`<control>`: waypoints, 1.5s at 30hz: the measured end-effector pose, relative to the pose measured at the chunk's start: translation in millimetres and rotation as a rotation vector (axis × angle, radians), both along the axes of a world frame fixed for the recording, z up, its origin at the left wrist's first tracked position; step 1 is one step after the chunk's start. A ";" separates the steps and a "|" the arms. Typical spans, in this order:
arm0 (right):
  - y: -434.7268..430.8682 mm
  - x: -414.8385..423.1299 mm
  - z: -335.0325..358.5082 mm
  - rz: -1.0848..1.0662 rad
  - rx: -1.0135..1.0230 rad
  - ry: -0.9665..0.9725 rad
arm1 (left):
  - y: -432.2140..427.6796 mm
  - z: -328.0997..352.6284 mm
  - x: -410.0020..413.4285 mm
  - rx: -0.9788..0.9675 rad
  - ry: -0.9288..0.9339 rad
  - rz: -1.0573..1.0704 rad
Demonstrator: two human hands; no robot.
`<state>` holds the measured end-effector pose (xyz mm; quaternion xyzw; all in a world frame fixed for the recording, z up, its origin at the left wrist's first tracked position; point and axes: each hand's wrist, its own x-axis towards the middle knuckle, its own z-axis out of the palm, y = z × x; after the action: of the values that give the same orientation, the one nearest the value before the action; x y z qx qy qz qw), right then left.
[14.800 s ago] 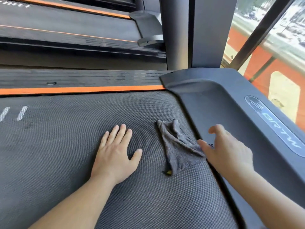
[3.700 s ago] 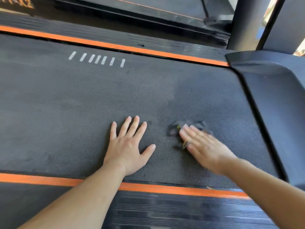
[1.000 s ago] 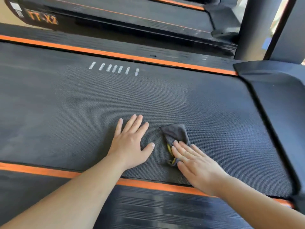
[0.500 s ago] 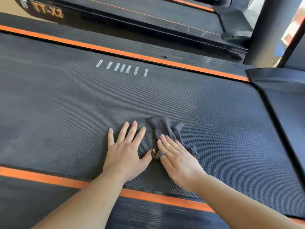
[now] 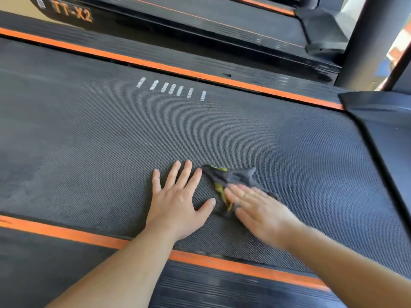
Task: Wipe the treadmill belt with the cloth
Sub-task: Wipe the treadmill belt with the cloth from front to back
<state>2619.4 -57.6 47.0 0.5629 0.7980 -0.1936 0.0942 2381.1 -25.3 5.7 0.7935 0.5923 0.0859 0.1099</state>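
At the far left we see the orange lettering "TT-X2" (image 5: 71,13) on the black frame of a neighbouring treadmill. Below it the dark grey, finely textured treadmill belt (image 5: 89,141) runs across the view, with an orange-striped black far rail (image 5: 155,65) along its far edge and a matching near rail (image 5: 66,233) along its near edge. Close to the far edge a row of short white dashes (image 5: 172,88) is printed on the belt. Around the middle, nearer the near edge, the left hand (image 5: 178,203) lies flat on the belt, palm down, fingers straight and spread, holding nothing. Just beside its thumb the crumpled dark grey cloth with yellow-green trim (image 5: 231,176) lies on the belt. The right hand (image 5: 260,210), blurred, presses flat on the cloth's near part with fingers straight and together, and the cloth's far part shows beyond the fingertips. At the belt's right end we see the dark grey plastic motor cover (image 5: 382,121), and beyond it a dark upright post (image 5: 373,41).
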 end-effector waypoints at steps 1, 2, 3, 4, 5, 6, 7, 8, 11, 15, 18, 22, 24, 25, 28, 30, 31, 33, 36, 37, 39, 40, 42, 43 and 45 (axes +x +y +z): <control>14.5 11.6 0.2 -0.089 0.018 -0.045 | 0.4 -0.7 -0.6 0.002 -0.002 -0.002; 30.3 21.1 0.0 -0.229 0.018 -0.091 | 0.6 -0.7 -1.0 0.007 -0.001 -0.001; 43.6 26.3 0.1 -0.384 0.002 -0.113 | 0.4 -0.2 -1.1 0.010 0.000 -0.001; 52.3 26.9 -1.6 -0.502 0.000 -0.111 | 0.2 0.0 -0.9 0.012 0.000 0.000; 55.7 22.1 -4.7 -0.568 0.014 -0.106 | 0.0 -0.6 -0.8 0.016 0.001 0.001; 54.3 14.4 -7.8 -0.584 0.032 -0.110 | 0.6 -0.1 -0.2 0.017 0.006 0.001; 47.8 5.2 -9.8 -0.556 0.049 -0.115 | 1.2 0.2 0.6 0.013 0.012 -0.001; 36.5 -4.6 -11.0 -0.494 0.064 -0.115 | 1.1 0.4 1.0 0.011 0.017 -0.002; -5.4 -6.7 -8.8 -0.206 0.077 -0.050 | 0.4 -0.2 1.6 0.020 0.019 0.005; 8.8 45.2 6.0 -0.212 -0.023 -0.130 | 0.3 -2.1 0.3 0.023 0.015 0.005; 33.9 46.7 2.4 -0.555 -0.007 -0.159 | 0.3 -2.8 0.6 0.027 0.016 0.012; 12.6 -11.6 -7.6 -0.405 0.079 -0.123 | 0.4 -3.9 1.3 0.037 0.012 0.015; -13.0 -22.6 -9.0 -0.110 0.037 -0.037 | 0.1 -3.6 1.6 0.039 0.020 0.018; -19.6 -17.9 -8.3 -0.014 0.012 -0.007 | 0.3 -3.8 2.2 0.042 0.027 0.017; -14.5 10.3 -9.4 0.109 -0.002 0.002 | 1.3 -2.7 2.1 0.042 0.047 0.015; -11.0 13.7 -9.2 0.099 0.004 -0.032 | 0.5 -3.5 2.0 0.048 0.055 0.013; -12.3 9.7 -10.0 0.094 0.006 -0.052 | 0.0 -3.2 1.6 0.046 0.056 0.016; -19.8 2.6 -12.4 0.074 0.031 -0.055 | -0.5 -2.8 2.2 0.048 0.054 0.017; -15.1 4.5 -11.5 0.010 0.063 -0.068 | 0.8 -3.4 2.5 0.052 0.050 0.020; -7.4 9.7 -9.9 -0.050 0.075 -0.077 | 1.1 -3.9 1.9 0.049 0.046 0.022; 7.6 27.1 -4.3 -0.281 0.062 -0.102 | 0.5 -5.8 0.7 0.053 0.028 0.022; 13.9 37.3 -1.9 -0.410 0.041 -0.109 | -0.1 -6.6 0.5 0.057 0.022 0.022; 21.5 48.7 0.2 -0.571 0.017 -0.092 | -0.3 -7.2 0.5 0.069 0.021 0.024; 22.6 47.5 -1.3 -0.597 0.015 -0.067 | 0.2 -6.9 0.7 0.067 0.018 0.024; 20.5 33.4 -4.9 -0.573 0.032 -0.041 | 0.8 -6.1 1.2 0.058 0.017 0.018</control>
<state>2652.8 -37.1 42.0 0.7706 0.6073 -0.1884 0.0431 2382.3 -24.5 -0.4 0.7917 0.5977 0.0971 0.0807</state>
